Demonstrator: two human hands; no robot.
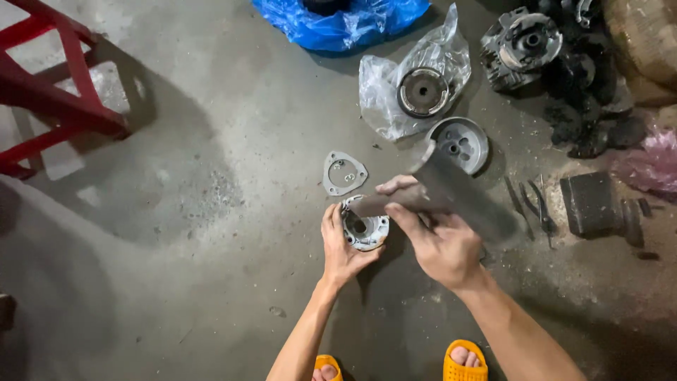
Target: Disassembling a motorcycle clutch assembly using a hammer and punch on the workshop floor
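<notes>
A round metal housing point(364, 229) was steadied on the concrete floor point(211, 212) by the left hand point(341, 248), fingers curled against its rim. A grey metal tube point(451, 190) was gripped by the right hand point(441, 240), one end over the housing. A triangular gasket point(344, 173) lay nearby

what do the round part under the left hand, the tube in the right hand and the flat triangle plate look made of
Round part: probably cast aluminium, pale grey, matte, with moulded ribs. Tube: looks like steel, dull grey with a soft sheen, blurred. Triangle plate: thin sheet, grey and flat; metal or gasket material, cannot tell.
</notes>
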